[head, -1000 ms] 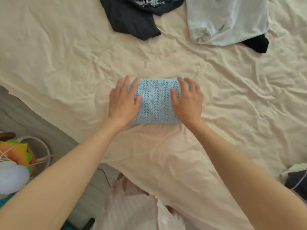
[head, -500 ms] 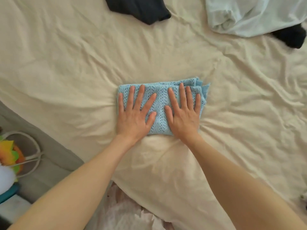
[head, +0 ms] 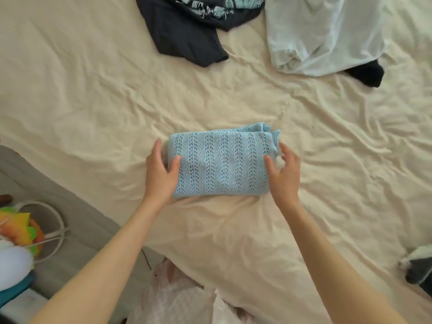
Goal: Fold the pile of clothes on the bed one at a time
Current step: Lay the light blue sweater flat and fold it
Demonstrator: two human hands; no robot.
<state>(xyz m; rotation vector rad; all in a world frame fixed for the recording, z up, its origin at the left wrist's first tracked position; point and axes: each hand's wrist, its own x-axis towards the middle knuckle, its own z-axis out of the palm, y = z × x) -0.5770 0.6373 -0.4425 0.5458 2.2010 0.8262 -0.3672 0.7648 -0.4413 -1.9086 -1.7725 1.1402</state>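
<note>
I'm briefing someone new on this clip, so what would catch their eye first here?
A folded light blue knit lies mid-bed on the cream sheet, with the left hand and right hand gripping its two ends. Beyond it lie unfolded clothes: a dark garment and a white one.

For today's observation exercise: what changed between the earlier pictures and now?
Both hands moved off the top of the blue knit to its ends: the left hand and right hand now grip it, thumbs on top. It stayed folded on the sheet.
</note>
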